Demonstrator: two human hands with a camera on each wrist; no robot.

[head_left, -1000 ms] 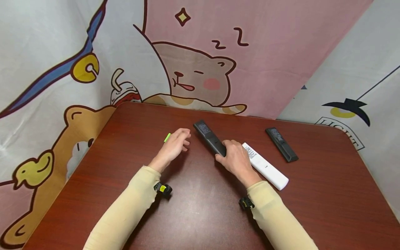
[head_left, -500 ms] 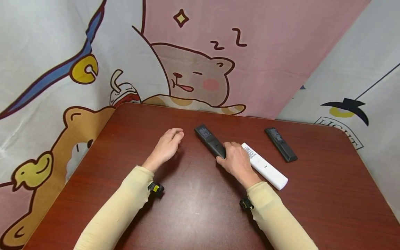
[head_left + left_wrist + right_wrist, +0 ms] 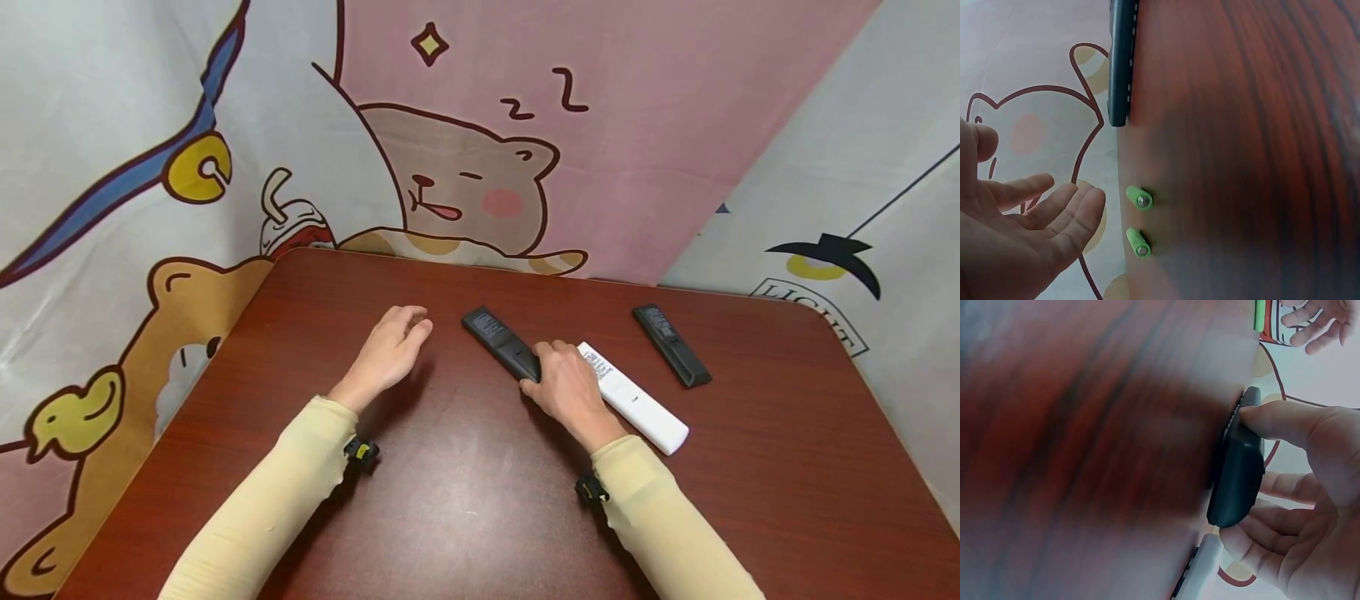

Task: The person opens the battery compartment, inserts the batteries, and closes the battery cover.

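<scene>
My right hand [image 3: 566,383] holds the near end of a black remote control [image 3: 498,340], back side up, at the middle of the table. In the right wrist view the thumb is on one long edge of this remote [image 3: 1241,469] and the fingers are on the other. To the left my left hand [image 3: 384,350] hovers over the table, holding nothing, its fingers loosely extended. Two green batteries [image 3: 1141,199] lie near that hand in the left wrist view; in the head view it hides them.
A white remote control [image 3: 641,408] lies just right of my right hand. Farther right is another black remote [image 3: 671,346], also face down. The brown table [image 3: 465,517] meets a cartoon-printed cloth [image 3: 637,167] at its back edge.
My left hand has drawn back leftward, and the green battery seen beside it a second ago is hidden now. The gripped remote's far end has dropped slightly; the right hand is nearly still.
</scene>
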